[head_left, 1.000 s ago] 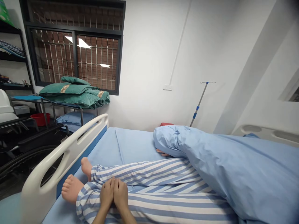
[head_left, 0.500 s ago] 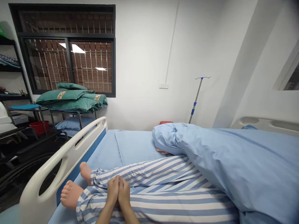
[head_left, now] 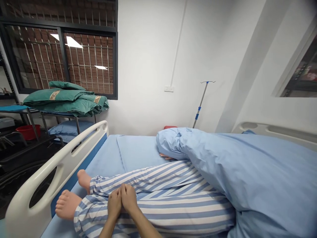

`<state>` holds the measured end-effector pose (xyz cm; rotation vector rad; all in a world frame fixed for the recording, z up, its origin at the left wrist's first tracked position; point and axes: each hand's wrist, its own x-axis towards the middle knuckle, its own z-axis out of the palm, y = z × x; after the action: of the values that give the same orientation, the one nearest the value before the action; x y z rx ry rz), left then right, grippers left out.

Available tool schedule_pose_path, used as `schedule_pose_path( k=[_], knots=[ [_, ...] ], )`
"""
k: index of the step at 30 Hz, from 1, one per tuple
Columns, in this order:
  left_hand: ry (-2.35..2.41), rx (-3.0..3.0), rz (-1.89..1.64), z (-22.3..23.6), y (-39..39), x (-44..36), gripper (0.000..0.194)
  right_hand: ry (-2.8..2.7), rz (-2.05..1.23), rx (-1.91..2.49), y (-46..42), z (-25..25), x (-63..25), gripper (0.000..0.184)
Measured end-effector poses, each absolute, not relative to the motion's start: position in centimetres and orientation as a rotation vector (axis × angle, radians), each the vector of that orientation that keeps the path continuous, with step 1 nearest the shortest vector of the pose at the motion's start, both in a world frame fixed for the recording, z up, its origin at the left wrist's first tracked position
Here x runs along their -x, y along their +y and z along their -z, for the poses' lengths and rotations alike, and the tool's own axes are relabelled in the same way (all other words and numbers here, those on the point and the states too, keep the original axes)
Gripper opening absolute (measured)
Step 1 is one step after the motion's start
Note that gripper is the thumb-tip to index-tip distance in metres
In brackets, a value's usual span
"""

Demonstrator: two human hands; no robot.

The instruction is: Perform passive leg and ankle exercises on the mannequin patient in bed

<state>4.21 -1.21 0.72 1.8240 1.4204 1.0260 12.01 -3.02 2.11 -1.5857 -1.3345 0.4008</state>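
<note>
My left hand (head_left: 114,204) and my right hand (head_left: 128,198) lie side by side on the lower leg of a patient manikin, fingers together and curved over the striped blue-and-white pyjama trousers (head_left: 173,211). Whether they grip the leg I cannot tell. To their left, two bare manikin feet (head_left: 67,205) point towards the bed rail. A blue blanket (head_left: 247,172) covers the upper body and is bunched at the far end. A manikin hand (head_left: 165,156) peeks out beneath its fold.
A white bed rail (head_left: 56,158) runs along the near left side of the blue mattress (head_left: 138,148). Beyond it stand a wheelchair (head_left: 24,165), a red basin (head_left: 28,131), and a metal cart (head_left: 66,114) with folded green drapes. An IV pole (head_left: 199,105) rises behind the bed.
The whole scene has shifted left and slightly up in the view. My hands sit a little farther from the feet along the leg, and my right forearm now angles more to the right.
</note>
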Motion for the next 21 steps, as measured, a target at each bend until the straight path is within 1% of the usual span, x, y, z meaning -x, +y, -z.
schedule_pose_path(
  k=[3, 7, 11, 13, 17, 21],
  knots=[
    [1.433, -1.819, -1.003, -0.8, -1.4, -4.4, 0.040, -1.400, -0.360, 1.548, -3.6, -2.2, -12.9, 0.045],
    [1.467, -1.824, -0.988, -0.5, -1.4, -4.3, 0.039, -1.342, -0.332, 1.576, -4.1, -1.1, -13.1, 0.045],
    [1.498, -1.824, -0.948, -0.8, -1.4, -4.7, 0.038, -1.284, -0.367, 1.615, -4.1, -0.8, -12.9, 0.045],
    [1.518, -1.721, -0.941, -1.5, -1.3, -5.8, 0.036, -1.222, -0.380, 1.609, -4.0, -0.9, -13.0, 0.045],
    [1.439, -1.379, -1.066, -3.4, -0.7, -8.9, 0.030, -1.068, -0.419, 1.561, -3.7, -0.7, -13.6, 0.047],
    [1.392, -1.334, -1.153, -3.3, -0.5, -9.6, 0.029, -1.043, -0.438, 1.487, -3.5, -0.4, -13.9, 0.047]
  ],
)
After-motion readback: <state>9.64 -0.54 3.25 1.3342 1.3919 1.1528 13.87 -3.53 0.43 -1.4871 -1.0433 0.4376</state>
